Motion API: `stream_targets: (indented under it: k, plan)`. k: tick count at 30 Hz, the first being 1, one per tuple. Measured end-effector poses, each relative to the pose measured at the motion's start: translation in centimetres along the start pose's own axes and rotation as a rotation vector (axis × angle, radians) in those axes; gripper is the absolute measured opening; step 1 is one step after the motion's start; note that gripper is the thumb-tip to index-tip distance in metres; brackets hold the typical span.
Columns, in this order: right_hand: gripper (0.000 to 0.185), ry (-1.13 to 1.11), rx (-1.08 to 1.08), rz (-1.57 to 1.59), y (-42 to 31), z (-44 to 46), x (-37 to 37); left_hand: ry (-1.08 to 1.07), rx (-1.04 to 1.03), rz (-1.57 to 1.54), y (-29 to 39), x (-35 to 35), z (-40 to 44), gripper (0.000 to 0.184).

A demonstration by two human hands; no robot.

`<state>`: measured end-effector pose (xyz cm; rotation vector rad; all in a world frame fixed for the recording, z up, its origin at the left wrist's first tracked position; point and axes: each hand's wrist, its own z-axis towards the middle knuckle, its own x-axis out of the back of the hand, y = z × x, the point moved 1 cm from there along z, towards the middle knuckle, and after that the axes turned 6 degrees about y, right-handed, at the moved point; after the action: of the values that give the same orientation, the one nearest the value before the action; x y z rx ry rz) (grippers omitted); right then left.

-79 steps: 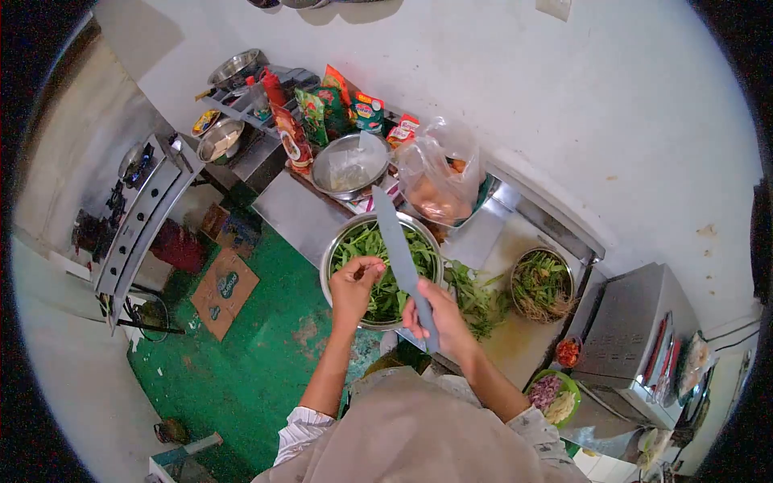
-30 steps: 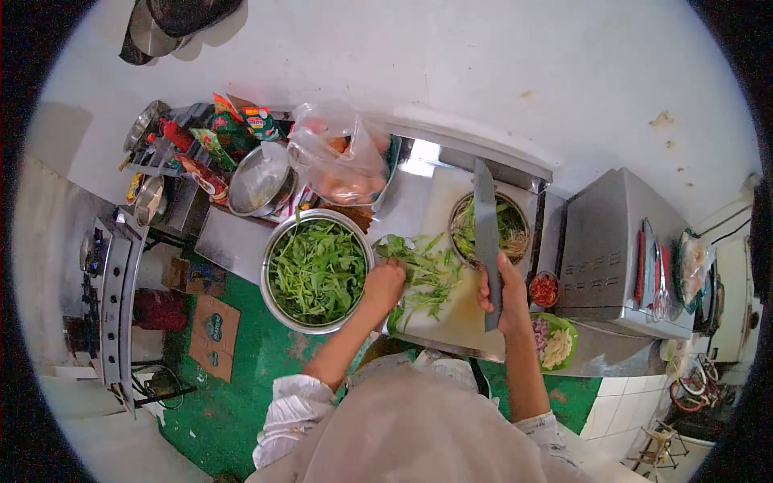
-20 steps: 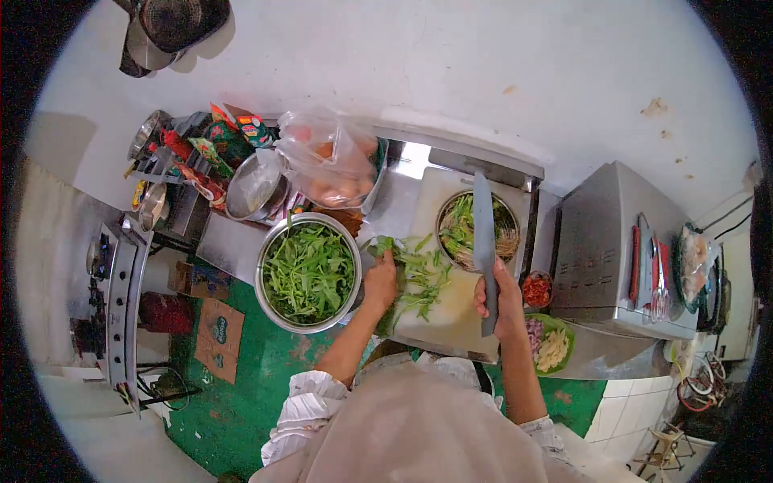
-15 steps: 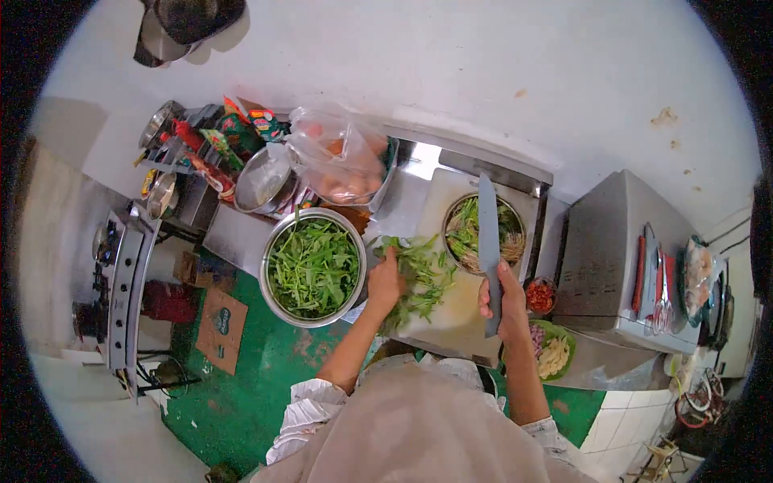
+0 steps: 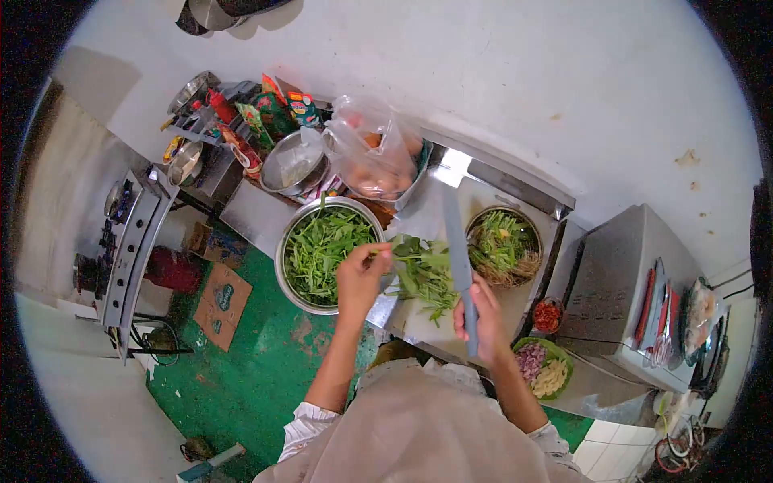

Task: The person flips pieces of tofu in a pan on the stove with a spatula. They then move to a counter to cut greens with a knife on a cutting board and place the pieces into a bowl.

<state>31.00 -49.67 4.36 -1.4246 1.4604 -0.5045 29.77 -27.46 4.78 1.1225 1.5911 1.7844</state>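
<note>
My right hand (image 5: 483, 320) grips the handle of a large kitchen knife (image 5: 456, 237), its blade pointing away from me above the cutting board (image 5: 425, 324). Cut leafy greens (image 5: 424, 278) lie on the board left of the knife. My left hand (image 5: 359, 278) is closed in a pinch at the right rim of a big steel bowl (image 5: 283, 283). A thin green stem seems to be at its fingertips, partly hidden. Leafy greens (image 5: 322, 249) fill that bowl. Right of the blade, a second metal bowl (image 5: 541, 251) holds stems with roots (image 5: 503, 245).
Behind the big bowl stand a plastic bag (image 5: 374, 153) of roundish items and a metal pot (image 5: 282, 181). To the right are chopped red chillies (image 5: 547, 315), a green plate (image 5: 567, 372) of chopped pieces and a grey metal cabinet (image 5: 616, 282). A stove (image 5: 133, 258) stands at left.
My left hand has risen from the greens on the board and moved to the big bowl's rim. The knife has shifted left, off the bowl of stems. The whole view has also shifted.
</note>
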Motion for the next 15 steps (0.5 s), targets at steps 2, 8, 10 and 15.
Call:
stream_targets:
  k: [2,8,10,15]
  plan:
    - [0.048,-0.082,-0.037,0.046,0.7,-0.8,-1.3,0.07,0.055,-0.17,0.6,1.2,-0.3,0.017]
    - [0.04,-0.379,-0.155,0.171,1.6,0.0,-6.7,0.219,0.184,-0.533,1.0,3.9,-1.5,0.02]
    - [0.039,-0.424,-0.188,0.21,2.7,2.1,-7.7,0.224,0.2,-0.572,0.5,4.8,-1.6,0.02]
    - [0.037,-0.467,-0.288,0.252,1.8,4.6,-11.3,0.279,0.225,-0.645,-1.0,7.6,-1.4,0.018]
